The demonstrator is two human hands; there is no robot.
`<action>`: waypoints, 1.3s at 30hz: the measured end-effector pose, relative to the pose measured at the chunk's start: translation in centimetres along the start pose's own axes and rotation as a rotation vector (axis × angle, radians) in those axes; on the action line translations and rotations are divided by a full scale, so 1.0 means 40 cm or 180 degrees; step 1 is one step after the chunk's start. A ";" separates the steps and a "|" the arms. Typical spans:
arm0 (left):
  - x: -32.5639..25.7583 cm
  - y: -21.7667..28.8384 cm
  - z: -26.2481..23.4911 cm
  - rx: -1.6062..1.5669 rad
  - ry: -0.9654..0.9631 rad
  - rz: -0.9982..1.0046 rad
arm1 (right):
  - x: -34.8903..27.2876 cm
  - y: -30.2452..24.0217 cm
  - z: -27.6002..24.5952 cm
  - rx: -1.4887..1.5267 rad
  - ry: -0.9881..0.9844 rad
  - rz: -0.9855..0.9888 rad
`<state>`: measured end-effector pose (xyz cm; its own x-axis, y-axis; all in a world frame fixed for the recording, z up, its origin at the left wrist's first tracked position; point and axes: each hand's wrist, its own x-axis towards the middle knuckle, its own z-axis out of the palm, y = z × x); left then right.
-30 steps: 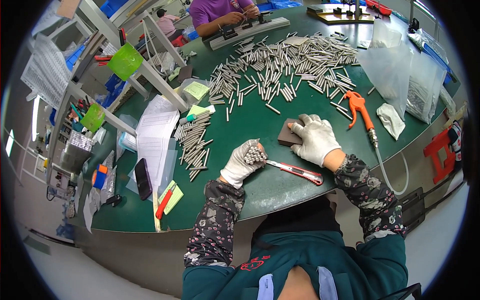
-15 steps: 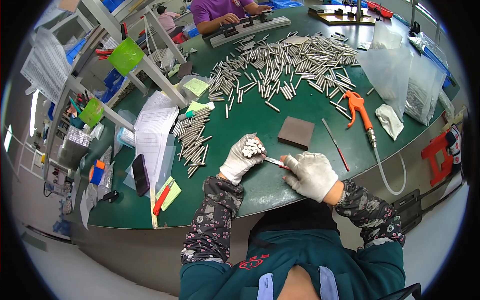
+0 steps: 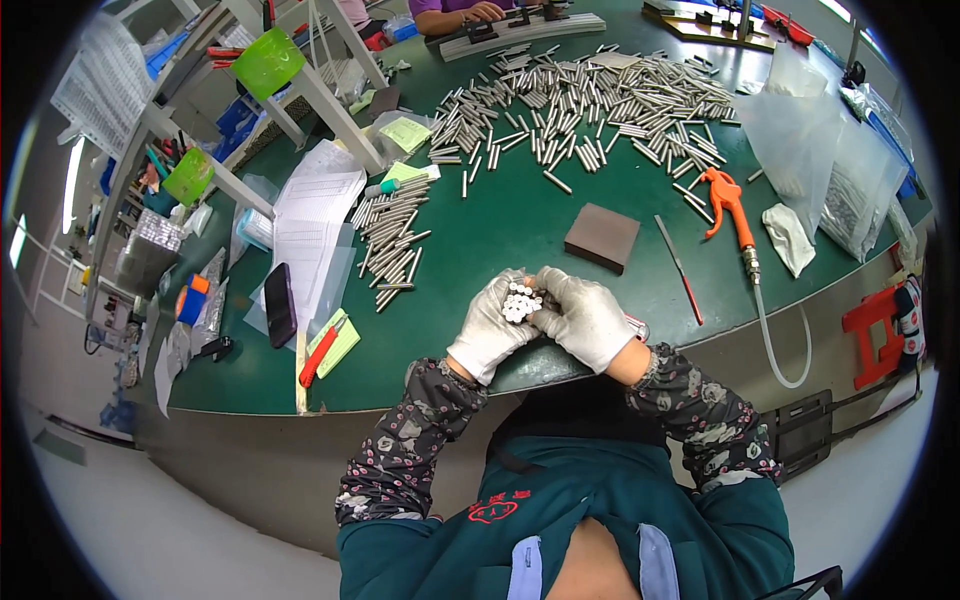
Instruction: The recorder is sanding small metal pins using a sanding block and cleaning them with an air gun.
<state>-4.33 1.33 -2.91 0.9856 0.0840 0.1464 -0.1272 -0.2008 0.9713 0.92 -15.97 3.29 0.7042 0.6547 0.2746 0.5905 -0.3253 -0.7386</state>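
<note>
In front of my chest, my left hand (image 3: 488,328), in a white glove, is wrapped round a bundle of short metal pins (image 3: 521,302), their bright round ends facing up. My gloved right hand (image 3: 585,318) is closed against the bundle's right side, fingertips on the pins. A red and silver tool end (image 3: 637,326) shows beside my right wrist; the rest is hidden by the hand. Just beyond my hands lies a brown square block (image 3: 603,238). Right of it is a thin file with a red handle (image 3: 681,272).
Many loose pins (image 3: 590,105) cover the far table, with another group (image 3: 390,235) at left. An orange air gun (image 3: 730,210) and white cloth (image 3: 788,240) lie right. At left are papers (image 3: 315,215), a phone (image 3: 280,303) and a red cutter (image 3: 320,352). A co-worker's hand (image 3: 485,12) is across the table.
My right hand has moved left to the bundle and closed on it; before, it held a red-handled tool with a metal blade apart from the pins. My view has tilted slightly down.
</note>
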 end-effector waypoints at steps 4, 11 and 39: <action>-0.004 0.030 -0.004 -0.0629 -0.0113 -0.0049 | 0.010 0.001 0.008 0.0163 -0.0180 0.0213; -0.006 0.050 0.005 -0.1079 0.0017 -0.0059 | 0.016 0.006 0.012 0.0387 -0.0163 0.0432; 0.008 0.051 0.002 -0.0921 -0.0029 -0.0101 | 0.015 0.039 0.023 0.0935 0.0058 0.0453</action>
<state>-4.25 0.86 -0.90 0.9904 0.0768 0.1148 -0.1214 0.0885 0.9886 1.92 -15.46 1.74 0.7799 0.6038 0.1649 0.3485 -0.2001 -0.9157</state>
